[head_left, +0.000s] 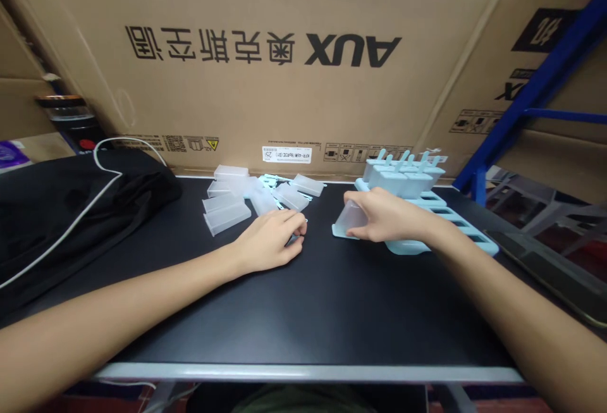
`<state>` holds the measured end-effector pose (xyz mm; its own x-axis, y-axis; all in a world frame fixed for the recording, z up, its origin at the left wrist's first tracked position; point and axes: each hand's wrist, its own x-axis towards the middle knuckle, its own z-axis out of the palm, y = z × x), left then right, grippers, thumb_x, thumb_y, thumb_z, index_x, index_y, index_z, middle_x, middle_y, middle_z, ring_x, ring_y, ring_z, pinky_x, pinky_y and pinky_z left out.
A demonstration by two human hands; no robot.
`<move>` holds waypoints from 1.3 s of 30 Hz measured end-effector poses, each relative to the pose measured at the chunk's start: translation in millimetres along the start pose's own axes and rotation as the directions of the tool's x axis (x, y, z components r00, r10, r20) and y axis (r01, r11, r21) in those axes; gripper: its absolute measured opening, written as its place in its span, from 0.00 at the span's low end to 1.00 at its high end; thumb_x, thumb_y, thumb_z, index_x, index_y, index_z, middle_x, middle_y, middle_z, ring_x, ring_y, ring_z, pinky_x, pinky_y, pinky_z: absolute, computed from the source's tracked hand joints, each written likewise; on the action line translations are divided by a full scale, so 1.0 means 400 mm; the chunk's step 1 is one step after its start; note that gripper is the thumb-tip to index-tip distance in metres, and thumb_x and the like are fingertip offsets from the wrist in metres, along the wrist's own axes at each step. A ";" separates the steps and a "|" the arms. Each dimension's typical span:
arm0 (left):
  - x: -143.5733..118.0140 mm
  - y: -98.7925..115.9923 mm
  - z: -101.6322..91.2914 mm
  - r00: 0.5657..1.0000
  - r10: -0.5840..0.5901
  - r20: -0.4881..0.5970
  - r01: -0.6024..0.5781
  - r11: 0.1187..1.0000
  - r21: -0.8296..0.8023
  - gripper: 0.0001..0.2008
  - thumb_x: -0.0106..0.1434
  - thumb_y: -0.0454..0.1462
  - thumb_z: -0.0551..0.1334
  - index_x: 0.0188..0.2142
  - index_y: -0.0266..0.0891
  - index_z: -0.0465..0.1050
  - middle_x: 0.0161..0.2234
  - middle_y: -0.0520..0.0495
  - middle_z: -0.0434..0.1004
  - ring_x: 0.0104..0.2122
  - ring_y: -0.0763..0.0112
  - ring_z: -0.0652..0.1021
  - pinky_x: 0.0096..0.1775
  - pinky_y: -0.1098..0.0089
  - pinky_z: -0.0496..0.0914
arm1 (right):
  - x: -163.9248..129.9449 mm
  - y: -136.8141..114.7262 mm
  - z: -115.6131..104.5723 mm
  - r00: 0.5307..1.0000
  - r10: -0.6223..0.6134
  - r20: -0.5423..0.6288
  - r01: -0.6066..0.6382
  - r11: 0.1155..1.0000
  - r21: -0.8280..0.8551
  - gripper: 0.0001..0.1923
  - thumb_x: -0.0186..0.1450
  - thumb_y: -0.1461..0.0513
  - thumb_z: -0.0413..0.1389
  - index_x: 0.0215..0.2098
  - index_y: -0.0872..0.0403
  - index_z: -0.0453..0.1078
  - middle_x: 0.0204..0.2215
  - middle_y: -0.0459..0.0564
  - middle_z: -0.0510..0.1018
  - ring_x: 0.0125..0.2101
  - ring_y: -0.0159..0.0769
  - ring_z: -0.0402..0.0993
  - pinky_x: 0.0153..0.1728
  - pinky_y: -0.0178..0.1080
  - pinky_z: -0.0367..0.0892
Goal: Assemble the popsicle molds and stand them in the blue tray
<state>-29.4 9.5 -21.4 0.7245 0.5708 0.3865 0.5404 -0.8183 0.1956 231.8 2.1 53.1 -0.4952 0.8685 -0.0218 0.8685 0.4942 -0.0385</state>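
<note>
My right hand point(382, 215) grips a translucent popsicle mold point(351, 215) with a pale blue rim, its rim end down at the black tabletop. My left hand point(272, 240) rests low over the table with curled fingers. A bit of light blue shows between its thumb and fingertips, too covered to name. Just beyond that hand lie several loose clear molds point(228, 212) and a heap of light blue popsicle sticks point(271, 180). Beside my right hand stands a light blue mold rack point(467, 228), with several molds with sticks point(397, 176) upright at its far end.
A large cardboard box point(265, 97) stands behind the table point(308, 318). On the left lie a black cloth point(95, 210) and a white cable point(71, 231), with a dark bottle point(76, 123) behind them. A blue metal post point(535, 78) slants at the right.
</note>
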 end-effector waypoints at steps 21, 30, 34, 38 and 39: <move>0.002 -0.001 0.006 0.954 0.104 -0.280 -0.207 0.905 -0.371 0.02 0.64 0.33 0.60 0.34 0.38 0.68 0.33 0.47 0.74 0.32 0.73 0.75 0.36 0.69 0.73 | 0.010 -0.003 0.055 0.988 -0.012 -0.154 0.121 0.680 0.723 0.24 0.56 0.50 0.64 0.44 0.52 0.63 0.34 0.45 0.73 0.31 0.32 0.71 0.31 0.34 0.66; 0.002 -0.001 0.011 0.979 0.072 -0.190 -0.153 0.877 -0.456 0.01 0.63 0.33 0.61 0.35 0.37 0.70 0.34 0.48 0.74 0.33 0.75 0.75 0.38 0.71 0.77 | 0.000 0.024 0.042 0.967 0.056 -0.250 0.159 0.633 0.758 0.23 0.56 0.52 0.65 0.42 0.52 0.63 0.33 0.44 0.72 0.31 0.31 0.68 0.31 0.33 0.64; 0.002 -0.001 0.010 0.978 0.065 -0.197 -0.148 0.883 -0.446 0.00 0.63 0.33 0.61 0.34 0.37 0.71 0.34 0.48 0.75 0.33 0.75 0.75 0.38 0.71 0.77 | 0.004 0.009 0.047 0.979 -0.087 -0.186 0.191 0.713 0.674 0.21 0.56 0.53 0.65 0.39 0.53 0.65 0.35 0.45 0.72 0.33 0.32 0.69 0.33 0.33 0.65; 0.004 -0.001 0.009 0.979 0.064 -0.195 -0.146 0.886 -0.439 0.00 0.62 0.32 0.61 0.34 0.37 0.71 0.33 0.49 0.75 0.32 0.75 0.75 0.37 0.72 0.76 | 0.003 0.010 0.040 0.972 -0.130 -0.194 0.226 0.728 0.647 0.19 0.56 0.54 0.64 0.38 0.54 0.66 0.36 0.47 0.73 0.33 0.31 0.70 0.34 0.34 0.66; 0.004 -0.001 0.010 0.979 0.062 -0.193 -0.143 0.886 -0.441 0.01 0.62 0.32 0.61 0.34 0.37 0.70 0.33 0.50 0.75 0.32 0.76 0.75 0.37 0.72 0.76 | 0.000 0.016 0.035 0.969 -0.114 -0.219 0.231 0.728 0.645 0.18 0.56 0.54 0.64 0.38 0.54 0.66 0.36 0.47 0.73 0.33 0.31 0.70 0.34 0.34 0.66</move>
<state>-26.7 11.0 -24.5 0.6607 0.4950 0.5643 0.1860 -0.8363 0.5158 237.0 4.6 38.7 -0.5738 0.7937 0.2019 0.5035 0.5363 -0.6774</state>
